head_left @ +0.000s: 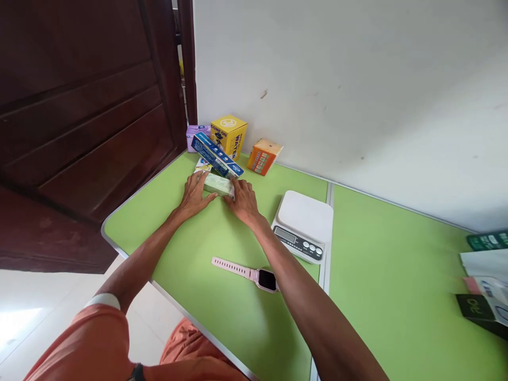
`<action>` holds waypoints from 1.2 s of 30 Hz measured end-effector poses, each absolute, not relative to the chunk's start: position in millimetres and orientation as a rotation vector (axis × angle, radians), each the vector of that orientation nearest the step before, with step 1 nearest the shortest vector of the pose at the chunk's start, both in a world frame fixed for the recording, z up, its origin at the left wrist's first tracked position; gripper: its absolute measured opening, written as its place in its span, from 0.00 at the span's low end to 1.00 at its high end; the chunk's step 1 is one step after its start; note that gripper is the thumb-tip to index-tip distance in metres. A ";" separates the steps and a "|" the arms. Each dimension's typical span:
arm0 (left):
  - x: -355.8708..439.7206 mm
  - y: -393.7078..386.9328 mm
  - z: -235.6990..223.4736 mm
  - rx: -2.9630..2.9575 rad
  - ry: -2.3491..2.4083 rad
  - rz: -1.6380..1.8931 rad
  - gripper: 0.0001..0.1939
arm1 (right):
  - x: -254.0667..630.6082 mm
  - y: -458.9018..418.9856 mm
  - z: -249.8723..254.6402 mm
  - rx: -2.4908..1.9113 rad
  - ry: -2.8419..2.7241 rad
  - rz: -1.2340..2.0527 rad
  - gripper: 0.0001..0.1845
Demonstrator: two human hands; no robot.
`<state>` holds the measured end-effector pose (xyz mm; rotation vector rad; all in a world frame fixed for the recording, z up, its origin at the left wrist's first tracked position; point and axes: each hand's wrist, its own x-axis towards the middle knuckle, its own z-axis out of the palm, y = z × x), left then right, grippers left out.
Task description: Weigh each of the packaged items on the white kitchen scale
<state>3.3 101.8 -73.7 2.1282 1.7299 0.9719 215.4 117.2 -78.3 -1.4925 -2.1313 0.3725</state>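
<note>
A pale green and white pack [218, 184], perhaps tissues, lies on the green tabletop between my hands. My left hand [193, 194] grips its left end, fingers over the far side and thumb along the near side. At the right end, my right hand [243, 200] is closed on the same pack. Just beyond it a long blue box [216, 154] leans at a slant against a yellow box [229, 135]. A small white and yellow packet [203, 165] is partly covered beside my left fingers. Nearer to me lies a pink smartwatch [266, 280], partly behind my right forearm.
A purple pack [191, 138] stands in the far corner by the dark door [87, 127]. An orange box [263, 156] sits near the wall. To the right is a white kitchen scale [305, 216]; several boxes, one black [476, 309], line the right edge.
</note>
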 end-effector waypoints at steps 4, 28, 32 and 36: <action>-3.6 100.8 -67.3 2.122 1.844 0.947 0.45 | 223.8 114.1 -73.6 -1.469 -2.177 0.482 0.29; 185.0 106.6 -41.6 2.085 1.074 0.986 0.34 | 452.9 -11.2 -38.9 -1.501 -1.450 0.437 0.30; 184.4 108.3 -51.0 2.027 1.087 0.968 0.35 | 453.6 -7.6 -62.3 -1.475 -1.356 0.528 0.36; 173.9 108.8 -63.4 1.846 1.117 0.996 0.46 | 441.2 -8.4 -77.6 -1.437 -1.142 0.613 0.47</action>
